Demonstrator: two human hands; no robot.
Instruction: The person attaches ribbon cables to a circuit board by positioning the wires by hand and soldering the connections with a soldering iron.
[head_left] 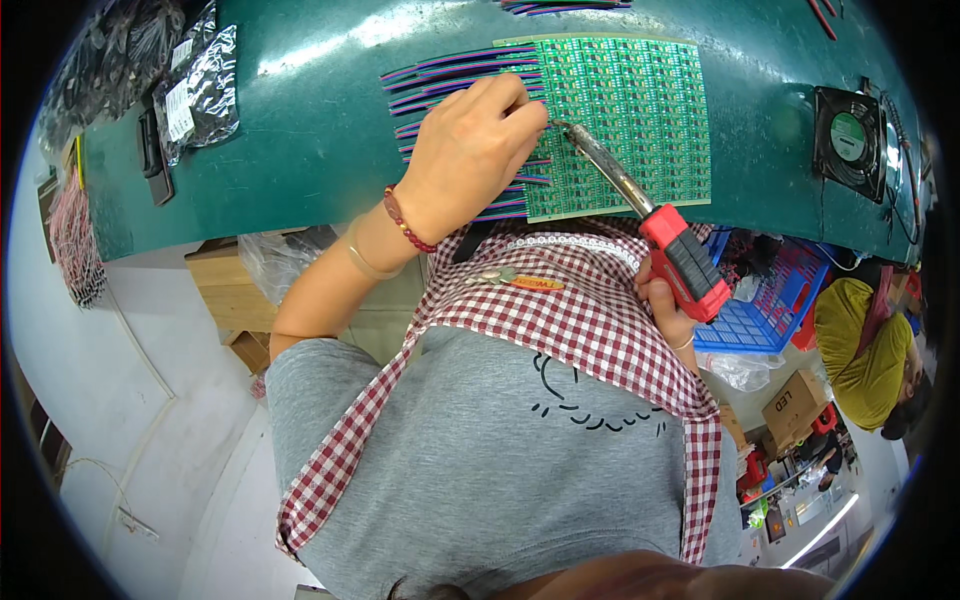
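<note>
A green circuit board panel (pixel 625 130), printed with many small repeated boards, lies flat on the table. Along its left edge run several strips of thin coloured wires (pixel 430 72), their ends over the board. My left hand (pixel 480 140) is closed above them, fingertips pinched at a wire end by the board's left part; the hand hides most of that strip. My right hand (pixel 664 300) grips a red and black soldering iron (pixel 685 260) at the front edge. The iron slants up and left, its tip close beside my left fingertips; whether they touch I cannot tell.
The green table (pixel 310 130) holds black plastic bags (pixel 200 95) at left and a black fan (pixel 848 143) at right. More wires (pixel 565 6) lie at the far edge. A blue basket (pixel 765 300) stands below the right front edge. Another person (pixel 865 350) is farther right.
</note>
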